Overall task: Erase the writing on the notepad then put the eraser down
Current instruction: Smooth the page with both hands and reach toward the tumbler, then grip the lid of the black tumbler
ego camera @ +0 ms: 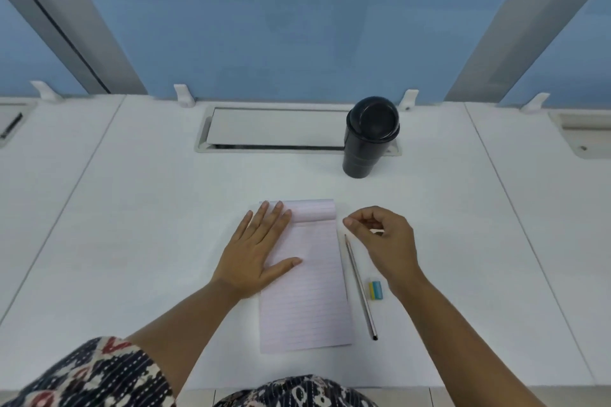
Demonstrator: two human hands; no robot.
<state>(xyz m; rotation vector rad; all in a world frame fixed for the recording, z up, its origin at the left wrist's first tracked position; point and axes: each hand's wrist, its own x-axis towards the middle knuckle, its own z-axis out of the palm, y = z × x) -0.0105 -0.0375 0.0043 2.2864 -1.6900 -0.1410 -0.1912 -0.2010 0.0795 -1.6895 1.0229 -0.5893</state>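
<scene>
A pale pink lined notepad [310, 301] lies on the white desk [132, 241] in front of me, its top sheets rolled over at the far end. No writing shows on the page. My left hand [258, 251] rests flat on the pad's upper left part, fingers spread. A small eraser [376, 290] with blue, green and yellow bands lies on the desk to the right of the pad. Between pad and eraser lies a grey pencil [360, 287]. My right hand [385, 238] hovers beyond the eraser, fingers loosely curled, holding nothing that I can see.
A black lidded mini bin [368, 139] stands at the back right, on the edge of a cable tray flap [274, 127]. Blue divider panels [264, 26] close off the desk's far side. My patterned sleeve [92, 373] is at the lower left.
</scene>
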